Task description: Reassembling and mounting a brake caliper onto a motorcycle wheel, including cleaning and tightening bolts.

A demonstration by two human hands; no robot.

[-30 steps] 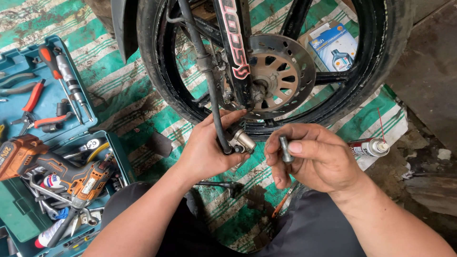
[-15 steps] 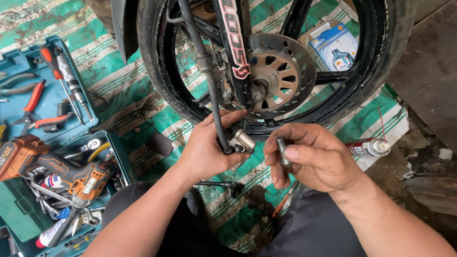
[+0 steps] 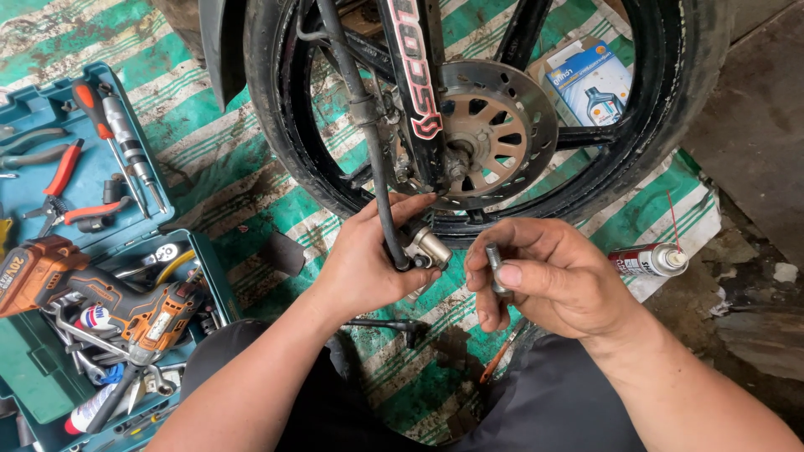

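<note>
A motorcycle wheel [image 3: 670, 125] with a brake disc [image 3: 511, 125] stands in front of me on a green striped mat. My left hand [image 3: 368, 259] grips the lower end of a black brake hose [image 3: 368, 142], whose metal fitting [image 3: 427, 247] sticks out to the right of my fingers. My right hand [image 3: 553, 276] pinches a short metal bolt [image 3: 496, 266] upright between thumb and fingers, a little to the right of the fitting and apart from it.
An open teal toolbox [image 3: 50, 393] at the left holds pliers, screwdrivers and an orange cordless drill [image 3: 126, 310]. A spray can [image 3: 649, 259] lies at the right, and a blue box [image 3: 590, 79] behind the wheel. A dark tool [image 3: 394, 325] rests on the mat between my knees.
My right hand has turned the bolt a little in its fingers and shifted slightly. The left hand and the hose have stayed put.
</note>
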